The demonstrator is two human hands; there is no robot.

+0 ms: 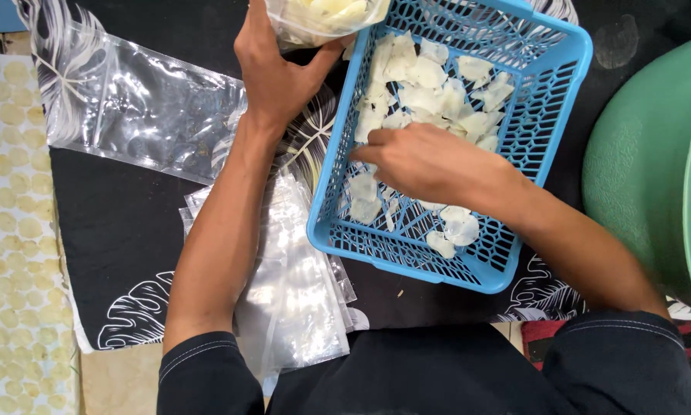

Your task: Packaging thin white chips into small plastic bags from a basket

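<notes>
A blue perforated plastic basket [546,115] lies on a black cloth and holds several pale, thin chips [426,73]. My right hand [426,163] reaches into the basket, fingers curled down over the chips in its middle. My left hand [272,73] grips a clear plastic bag [322,19] partly filled with chips, held at the basket's upper left corner; the bag's top is cut off by the frame edge.
A stack of empty clear bags [295,284] lies under my left forearm, and one more clear bag [138,104] lies flat to the left. A green tub [645,161] stands at the right. The black leaf-print cloth [115,230] covers a yellow-dotted mat [11,230].
</notes>
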